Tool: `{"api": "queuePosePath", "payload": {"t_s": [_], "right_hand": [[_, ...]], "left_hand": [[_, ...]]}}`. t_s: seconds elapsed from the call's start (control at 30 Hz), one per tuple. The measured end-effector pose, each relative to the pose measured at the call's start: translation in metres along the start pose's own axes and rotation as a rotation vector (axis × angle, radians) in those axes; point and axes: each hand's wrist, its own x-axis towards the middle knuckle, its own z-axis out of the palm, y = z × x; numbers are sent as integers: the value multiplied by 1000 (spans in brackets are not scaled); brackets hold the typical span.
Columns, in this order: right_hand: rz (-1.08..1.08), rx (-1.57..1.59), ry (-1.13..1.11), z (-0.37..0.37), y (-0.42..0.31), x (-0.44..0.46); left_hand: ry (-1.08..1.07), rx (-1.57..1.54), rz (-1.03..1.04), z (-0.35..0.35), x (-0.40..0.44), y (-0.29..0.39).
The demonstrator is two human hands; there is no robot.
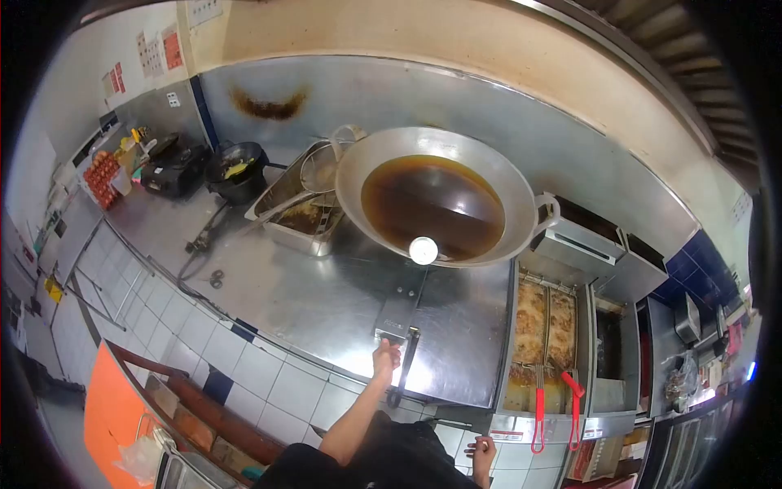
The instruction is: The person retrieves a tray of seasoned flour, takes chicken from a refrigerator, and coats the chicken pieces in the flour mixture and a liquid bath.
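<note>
My left hand (pixel 386 359) grips the near end of a grey box (pixel 394 316) above the desk (pixel 318 281), a black strip (pixel 410 354) just right of it. Beyond that hand sits the wok (pixel 450 142) of dark oil (pixel 432 200), a white dial (pixel 423 251) at its near rim. My right hand (pixel 481 451) hangs loose, fingers half curled; to its right, red handles (pixel 538 420) jut over the fryer's front (pixel 607 425).

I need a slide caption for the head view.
Left hand on a grey device near a wok of dark liquid, dial gauge at its rim.
</note>
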Motion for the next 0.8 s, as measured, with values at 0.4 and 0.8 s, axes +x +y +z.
{"api": "queuePosePath", "payload": {"t_s": [0.4, 0.8], "right_hand": [[277, -358, 363, 21, 139, -107], [642, -323, 812, 71, 216, -209]], "left_hand": [[-135, 149, 135, -50, 34, -26], [-396, 1859, 343, 14, -30, 102]]}}
